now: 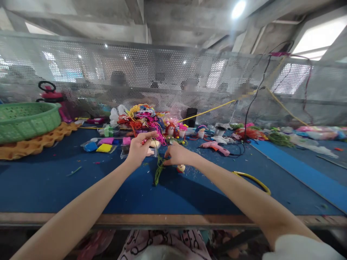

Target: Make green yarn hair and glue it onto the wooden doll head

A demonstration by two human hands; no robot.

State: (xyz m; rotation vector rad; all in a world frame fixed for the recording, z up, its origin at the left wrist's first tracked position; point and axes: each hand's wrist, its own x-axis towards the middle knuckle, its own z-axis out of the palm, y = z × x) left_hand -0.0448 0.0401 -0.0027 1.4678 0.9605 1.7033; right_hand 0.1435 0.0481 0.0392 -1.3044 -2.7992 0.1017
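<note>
A bundle of green yarn (158, 170) hangs from the curled fingers of my right hand (179, 154), its lower end at the blue tabletop. To its left, my left hand (138, 148) is raised with its fingers pointing right; a gap shows between thumb and forefinger, and no held thing is visible there. A small doll head (180, 168) with a pale face and red base lies just below my right hand. Behind my left hand is a clear plastic bag (125, 151) of clay, partly covered by the hand.
Beyond my hands are tangled colourful yarn (143, 117) and small dolls (200, 131). A pink glue gun (216, 147) and a yellow curved tube (253, 178) lie right. Clay packets (105, 147), a green basket (27, 121) and a pink bottle (52, 96) are left. A perforated screen (162, 68) stands behind.
</note>
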